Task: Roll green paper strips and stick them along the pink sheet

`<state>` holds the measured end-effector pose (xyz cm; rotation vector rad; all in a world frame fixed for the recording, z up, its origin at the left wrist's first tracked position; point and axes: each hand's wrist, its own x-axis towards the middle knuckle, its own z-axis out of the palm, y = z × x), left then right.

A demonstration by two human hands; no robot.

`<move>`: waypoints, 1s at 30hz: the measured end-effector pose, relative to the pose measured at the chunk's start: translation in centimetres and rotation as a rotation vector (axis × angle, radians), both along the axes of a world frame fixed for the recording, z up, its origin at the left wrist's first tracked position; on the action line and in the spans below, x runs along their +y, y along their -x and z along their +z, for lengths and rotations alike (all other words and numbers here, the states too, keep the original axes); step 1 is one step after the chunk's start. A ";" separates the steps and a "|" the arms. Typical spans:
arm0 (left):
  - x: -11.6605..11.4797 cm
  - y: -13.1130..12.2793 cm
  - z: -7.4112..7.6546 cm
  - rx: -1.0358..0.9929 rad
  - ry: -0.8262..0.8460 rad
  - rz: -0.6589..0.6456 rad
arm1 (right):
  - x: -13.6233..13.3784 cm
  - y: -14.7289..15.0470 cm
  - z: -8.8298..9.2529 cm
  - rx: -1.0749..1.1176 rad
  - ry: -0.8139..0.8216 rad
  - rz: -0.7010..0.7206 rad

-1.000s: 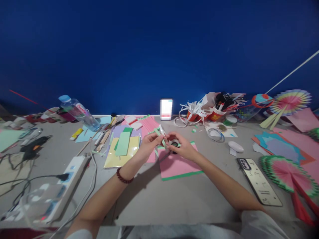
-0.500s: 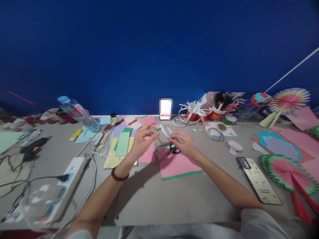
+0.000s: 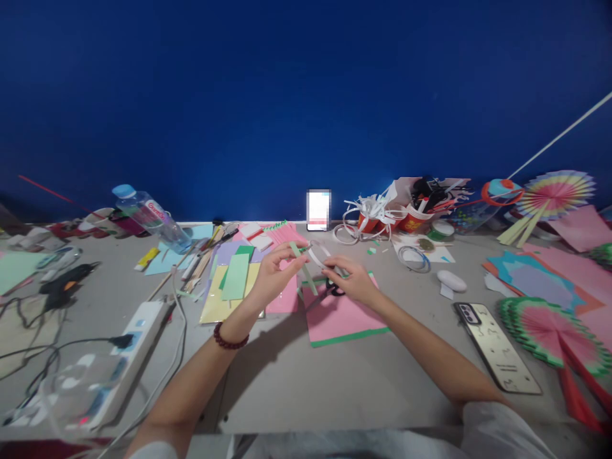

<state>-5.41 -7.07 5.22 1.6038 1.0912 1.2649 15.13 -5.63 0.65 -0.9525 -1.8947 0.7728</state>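
My left hand (image 3: 278,273) pinches a narrow light green paper strip (image 3: 307,274), which slants down to the right above the table. Between the thumb and fingers of my right hand (image 3: 351,278) is the end of a thin white strip (image 3: 317,254). This white strip curves up and over toward my left fingertips; whether it touches them I cannot tell. Below my right hand, black-handled scissors (image 3: 335,288) lie on a pink sheet with green edges (image 3: 344,319), partly hidden by the fingers.
Green, yellow and purple paper (image 3: 236,277) lies left of my hands. A phone (image 3: 497,347) and folded paper fans (image 3: 557,331) are at the right. A power strip (image 3: 136,357) with cables sits at the left. White strips (image 3: 375,207) and red cups (image 3: 415,220) stand behind.
The light green strip has swung into plainer view, hanging down to the right from my left hand. The white strip has bent into a rounder curve. Both hands stay in nearly the same place.
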 end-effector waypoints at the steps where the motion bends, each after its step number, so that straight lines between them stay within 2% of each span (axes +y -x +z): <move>1: 0.0 0.0 -0.1 0.000 0.008 -0.002 | -0.1 0.1 0.0 -0.008 0.029 -0.009; 4: -0.2 -0.2 -0.3 -0.005 0.037 -0.033 | -0.3 0.3 0.0 0.027 0.131 0.009; 10: -0.7 -0.6 0.0 -0.001 0.065 -0.099 | -0.7 0.3 0.1 0.094 0.301 0.153; 13: -0.8 -0.7 0.1 0.007 0.072 -0.123 | -0.7 0.4 0.0 0.201 0.434 0.209; 16: -0.9 -0.8 0.1 0.012 0.080 -0.162 | -0.6 0.5 0.0 0.296 0.540 0.184; 21: -1.0 -0.9 -0.1 0.018 0.090 -0.190 | -0.6 0.8 0.7 0.333 0.675 0.120; 30: -1.1 -1.2 -0.2 -0.044 0.160 -0.212 | -0.5 1.1 0.4 0.360 0.697 0.079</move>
